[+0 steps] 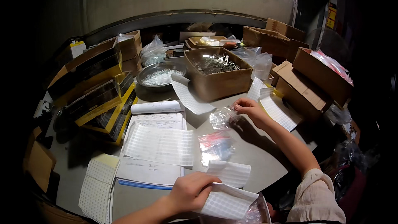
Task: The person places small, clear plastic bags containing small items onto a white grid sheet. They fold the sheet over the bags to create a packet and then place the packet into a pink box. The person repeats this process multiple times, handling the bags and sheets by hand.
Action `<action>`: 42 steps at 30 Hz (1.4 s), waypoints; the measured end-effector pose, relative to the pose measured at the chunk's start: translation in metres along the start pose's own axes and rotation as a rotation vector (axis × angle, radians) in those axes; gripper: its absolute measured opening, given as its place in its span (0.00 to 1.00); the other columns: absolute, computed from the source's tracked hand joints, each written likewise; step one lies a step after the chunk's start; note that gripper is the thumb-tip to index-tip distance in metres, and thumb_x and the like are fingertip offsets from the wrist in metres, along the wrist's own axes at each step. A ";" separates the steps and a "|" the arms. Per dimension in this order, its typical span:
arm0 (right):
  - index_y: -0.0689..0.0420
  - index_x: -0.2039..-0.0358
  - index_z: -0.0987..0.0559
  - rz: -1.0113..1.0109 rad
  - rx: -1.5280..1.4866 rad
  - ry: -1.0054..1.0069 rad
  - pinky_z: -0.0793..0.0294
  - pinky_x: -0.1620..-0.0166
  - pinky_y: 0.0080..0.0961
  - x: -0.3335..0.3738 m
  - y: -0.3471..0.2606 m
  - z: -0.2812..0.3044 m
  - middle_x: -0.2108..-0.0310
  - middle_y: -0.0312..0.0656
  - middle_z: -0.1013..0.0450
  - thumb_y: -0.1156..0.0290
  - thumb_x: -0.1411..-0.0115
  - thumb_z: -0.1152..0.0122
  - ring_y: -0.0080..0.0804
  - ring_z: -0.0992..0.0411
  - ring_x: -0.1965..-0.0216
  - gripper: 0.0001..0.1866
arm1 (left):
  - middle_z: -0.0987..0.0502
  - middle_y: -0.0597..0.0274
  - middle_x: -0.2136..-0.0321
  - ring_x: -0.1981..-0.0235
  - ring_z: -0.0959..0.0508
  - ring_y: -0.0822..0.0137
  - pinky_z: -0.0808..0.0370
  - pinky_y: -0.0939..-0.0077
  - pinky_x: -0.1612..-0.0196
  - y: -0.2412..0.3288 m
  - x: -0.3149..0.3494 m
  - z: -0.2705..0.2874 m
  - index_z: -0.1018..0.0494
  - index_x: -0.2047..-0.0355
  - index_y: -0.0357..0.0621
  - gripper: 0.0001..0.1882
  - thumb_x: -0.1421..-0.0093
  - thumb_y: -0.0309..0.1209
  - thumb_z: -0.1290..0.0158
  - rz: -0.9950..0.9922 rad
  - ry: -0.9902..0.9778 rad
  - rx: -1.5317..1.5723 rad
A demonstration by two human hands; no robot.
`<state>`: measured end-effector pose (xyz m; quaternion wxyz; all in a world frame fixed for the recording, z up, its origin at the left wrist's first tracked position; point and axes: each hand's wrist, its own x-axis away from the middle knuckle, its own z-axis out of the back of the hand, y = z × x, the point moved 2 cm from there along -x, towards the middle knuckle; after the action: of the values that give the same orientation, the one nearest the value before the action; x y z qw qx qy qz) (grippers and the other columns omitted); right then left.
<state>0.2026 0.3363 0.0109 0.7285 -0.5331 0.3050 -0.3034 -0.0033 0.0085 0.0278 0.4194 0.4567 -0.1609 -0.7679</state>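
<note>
My left hand (pixel 191 191) is closed on the edge of a white sheet of round stickers (pixel 233 202) at the bottom middle, thumb on top. Under that sheet, a box (pixel 265 209) holding small clear bags partly shows. Farther off, my right hand (pixel 253 111) pinches the edge of a small clear plastic bag (pixel 219 119) just above the table. Between my hands lies a stack of clear zip bags (pixel 216 146) with red strips. Another curled sticker sheet (pixel 230 173) rests near my left hand.
An open notebook (pixel 153 166) with a sticker sheet across it lies at left. Behind stand a metal bowl (pixel 145 74) of small clear pieces and a cardboard box (pixel 219 87) of metal parts. Black-and-yellow boxes (pixel 95 99) and brown cartons (pixel 304 85) flank the table.
</note>
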 end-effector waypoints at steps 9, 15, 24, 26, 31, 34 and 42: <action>0.46 0.71 0.22 -0.169 -1.165 -0.304 0.30 0.43 0.38 0.147 -0.048 -0.031 0.53 0.37 0.27 0.66 0.36 0.42 0.40 0.36 0.38 0.06 | 0.15 0.52 0.65 0.66 0.15 0.52 0.18 0.63 0.62 -0.002 -0.003 -0.001 0.17 0.60 0.42 0.14 0.46 0.19 0.42 0.039 -0.029 0.016; 0.48 0.70 0.22 -0.148 -1.087 -0.460 0.26 0.54 0.34 0.221 -0.064 -0.047 0.59 0.37 0.25 0.63 0.32 0.41 0.40 0.26 0.57 0.09 | 0.16 0.51 0.67 0.70 0.17 0.56 0.21 0.68 0.64 -0.005 -0.009 0.000 0.17 0.60 0.40 0.13 0.45 0.18 0.44 0.093 0.022 0.080; 0.63 0.53 0.19 -0.044 0.646 -0.284 0.21 0.61 0.27 0.317 -0.050 -0.082 0.62 0.48 0.20 0.66 0.29 0.38 0.33 0.20 0.65 0.13 | 0.16 0.59 0.68 0.67 0.19 0.76 0.23 0.81 0.60 -0.013 -0.008 0.018 0.19 0.57 0.31 0.12 0.38 0.15 0.49 0.275 0.137 0.124; 0.65 0.54 0.18 -0.037 0.507 -0.129 0.21 0.58 0.24 0.313 -0.067 -0.066 0.63 0.46 0.18 0.71 0.30 0.38 0.29 0.20 0.63 0.10 | 0.16 0.58 0.67 0.66 0.19 0.75 0.23 0.81 0.59 -0.007 -0.010 0.016 0.19 0.57 0.32 0.12 0.38 0.15 0.50 0.230 0.132 0.157; 0.65 0.56 0.17 0.141 0.202 0.200 0.22 0.55 0.24 0.280 -0.106 -0.059 0.62 0.43 0.18 0.76 0.30 0.40 0.27 0.20 0.61 0.08 | 0.18 0.54 0.67 0.70 0.20 0.67 0.24 0.76 0.64 -0.005 -0.005 0.012 0.18 0.59 0.34 0.14 0.44 0.14 0.48 0.104 0.101 0.017; 0.63 0.45 0.21 0.306 0.295 0.056 0.27 0.41 0.32 0.245 -0.113 -0.057 0.44 0.46 0.25 0.70 0.28 0.42 0.32 0.27 0.43 0.16 | 0.23 0.55 0.74 0.75 0.24 0.61 0.28 0.71 0.71 -0.001 -0.010 0.009 0.18 0.61 0.39 0.16 0.50 0.14 0.47 -0.036 0.074 -0.059; 0.61 0.38 0.25 -0.004 0.123 -0.366 0.31 0.35 0.35 0.153 -0.104 -0.085 0.40 0.49 0.26 0.54 0.25 0.46 0.40 0.28 0.39 0.26 | 0.24 0.57 0.71 0.75 0.25 0.63 0.27 0.72 0.71 0.006 -0.011 0.023 0.17 0.62 0.39 0.18 0.54 0.14 0.46 -0.103 0.077 -0.208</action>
<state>0.2215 0.1428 0.0720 0.8024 -0.5345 0.1471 -0.2210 -0.0167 0.0104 0.0500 0.4306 0.4476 -0.0403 -0.7827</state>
